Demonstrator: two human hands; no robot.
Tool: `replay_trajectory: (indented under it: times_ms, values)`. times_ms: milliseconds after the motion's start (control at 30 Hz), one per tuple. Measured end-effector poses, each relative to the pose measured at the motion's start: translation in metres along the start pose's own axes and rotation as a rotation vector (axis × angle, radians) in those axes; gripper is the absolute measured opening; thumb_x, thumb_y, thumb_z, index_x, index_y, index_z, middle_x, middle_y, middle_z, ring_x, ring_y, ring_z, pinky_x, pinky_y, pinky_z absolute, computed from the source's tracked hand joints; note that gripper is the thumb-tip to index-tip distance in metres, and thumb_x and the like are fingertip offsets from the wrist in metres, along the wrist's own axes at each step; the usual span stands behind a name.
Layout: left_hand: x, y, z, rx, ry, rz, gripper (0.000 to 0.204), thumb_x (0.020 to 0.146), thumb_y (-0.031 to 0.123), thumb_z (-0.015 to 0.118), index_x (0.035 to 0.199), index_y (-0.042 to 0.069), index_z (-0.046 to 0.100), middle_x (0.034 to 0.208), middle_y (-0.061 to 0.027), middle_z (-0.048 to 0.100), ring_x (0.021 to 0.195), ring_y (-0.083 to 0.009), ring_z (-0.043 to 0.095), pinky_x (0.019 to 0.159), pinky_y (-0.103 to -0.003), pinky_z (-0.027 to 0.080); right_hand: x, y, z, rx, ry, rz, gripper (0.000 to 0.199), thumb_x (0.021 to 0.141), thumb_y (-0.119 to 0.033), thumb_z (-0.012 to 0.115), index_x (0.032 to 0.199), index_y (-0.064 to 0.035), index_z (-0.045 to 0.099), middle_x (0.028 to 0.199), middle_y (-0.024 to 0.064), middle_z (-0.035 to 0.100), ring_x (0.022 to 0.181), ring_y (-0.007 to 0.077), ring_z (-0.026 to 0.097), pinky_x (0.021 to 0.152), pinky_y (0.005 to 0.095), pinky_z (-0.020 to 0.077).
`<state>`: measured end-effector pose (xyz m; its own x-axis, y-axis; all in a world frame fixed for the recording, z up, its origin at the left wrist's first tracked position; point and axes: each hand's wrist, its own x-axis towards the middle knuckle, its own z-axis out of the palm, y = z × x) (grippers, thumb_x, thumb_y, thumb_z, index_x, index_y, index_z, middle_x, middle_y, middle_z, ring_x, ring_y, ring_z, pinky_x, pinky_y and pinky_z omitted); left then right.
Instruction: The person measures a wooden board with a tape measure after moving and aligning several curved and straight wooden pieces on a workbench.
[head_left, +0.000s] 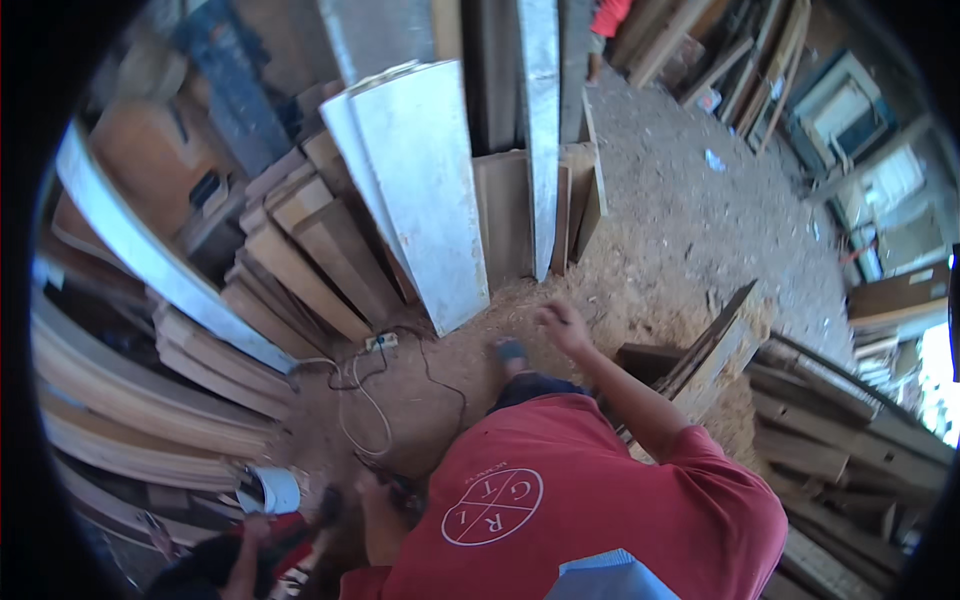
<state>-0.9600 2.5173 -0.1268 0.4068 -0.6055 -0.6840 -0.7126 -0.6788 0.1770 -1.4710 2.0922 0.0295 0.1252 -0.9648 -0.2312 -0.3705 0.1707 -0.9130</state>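
Observation:
My right hand (565, 325) is raised over the dirt floor at the middle, forearm stretched forward. Its fingers are curled closed around something small and dark that I cannot make out. Lower down, my left hand (375, 492) hangs beside my red shirt (600, 490), next to a dark object (405, 497). Blur hides its fingers, so I cannot tell whether it grips that object. A dark cord (440, 383) and a white cord (345, 415) lie on the floor ahead, near a small socket block (381, 342). My foot in a sandal (510, 350) shows below my right hand.
White-faced boards (425, 190) and brown planks (340, 250) lean upright ahead. Curved timber (150, 400) fills the left. At lower left, another person's hand (256, 527) is by a pale bucket (275, 490). Stacked lumber (850, 430) lies right; someone in red (610, 17) stands far off.

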Motion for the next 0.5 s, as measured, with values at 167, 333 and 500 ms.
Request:
replay_trajectory:
  times_ms: [167, 333, 500]
  values:
    - [0.123, 0.241, 0.018, -1.054, -0.140, -0.165, 0.049, 0.104, 0.037, 0.052, 0.142, 0.008, 0.055, 0.100, -0.0049, 0.065, 0.080, -0.0179, 0.058, 0.068, -0.038, 0.049, -0.049, 0.135, -0.155, 0.638, 0.760, 0.210, 0.023, 0.105, -0.023, 0.054, 0.096, -0.0030, 0.064, 0.082, 0.0043, 0.062, 0.074, 0.0141, 0.063, 0.066, 0.0294, 0.0529]
    - [0.133, 0.580, -0.042, -0.781, -0.238, 0.307, 0.046, 0.103, 0.036, 0.059, 0.141, 0.010, 0.058, 0.119, -0.0046, 0.066, 0.097, -0.0134, 0.059, 0.076, -0.031, 0.051, -0.022, 0.184, -0.256, 0.762, 0.949, 0.241, 0.021, 0.105, -0.021, 0.053, 0.095, -0.0034, 0.061, 0.079, 0.0037, 0.059, 0.071, 0.0116, 0.061, 0.062, 0.0270, 0.0511]
    - [0.164, 0.794, -0.043, -0.710, -0.256, 0.543, 0.044, 0.105, 0.032, 0.056, 0.142, 0.008, 0.057, 0.127, -0.0099, 0.068, 0.105, -0.0186, 0.064, 0.087, -0.034, 0.052, 0.065, 0.199, -0.361, 0.501, 0.773, 0.179, 0.031, 0.108, -0.030, 0.052, 0.108, -0.0013, 0.064, 0.089, 0.0086, 0.068, 0.075, 0.0159, 0.068, 0.063, 0.0280, 0.0511]
